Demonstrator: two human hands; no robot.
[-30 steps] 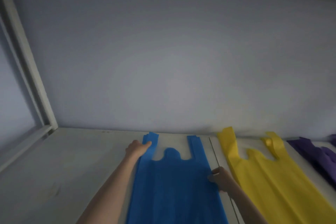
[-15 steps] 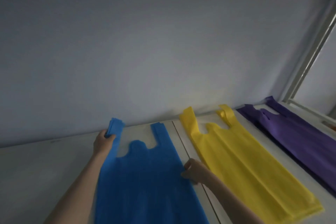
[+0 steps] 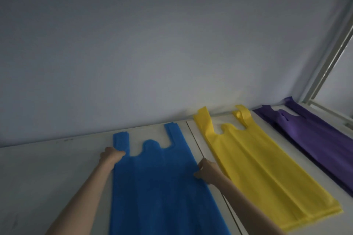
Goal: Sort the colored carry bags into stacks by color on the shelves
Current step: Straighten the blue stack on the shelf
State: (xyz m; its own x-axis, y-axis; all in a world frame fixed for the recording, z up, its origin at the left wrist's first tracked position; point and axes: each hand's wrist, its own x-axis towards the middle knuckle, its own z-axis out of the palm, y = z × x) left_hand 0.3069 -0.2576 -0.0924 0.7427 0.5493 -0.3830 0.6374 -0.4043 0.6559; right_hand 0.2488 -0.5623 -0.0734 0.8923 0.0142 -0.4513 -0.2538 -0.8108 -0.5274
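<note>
A blue carry bag [image 3: 158, 181] lies flat on the white shelf [image 3: 47, 168], handles toward the back wall. My left hand [image 3: 111, 156] grips its left edge just below the left handle. Curled fingers of my right hand [image 3: 205, 170] pinch its right edge near the seam in the shelf. To the right lies a yellow carry bag [image 3: 261, 168], flat and apart from the blue one. Purple carry bags [image 3: 313, 139] lie further right near the shelf's end.
A pale wall [image 3: 172, 53] closes the back of the shelf. A white metal upright and rail [image 3: 328, 66] frame the right end. A thin seam [image 3: 198, 150] splits the shelf boards between blue and yellow. Bare shelf stretches to the left of the blue bag.
The view has swung right, bringing the purple bags and right upright into sight. Both hands stay on the blue bag's edges, in nearly the same grip.
</note>
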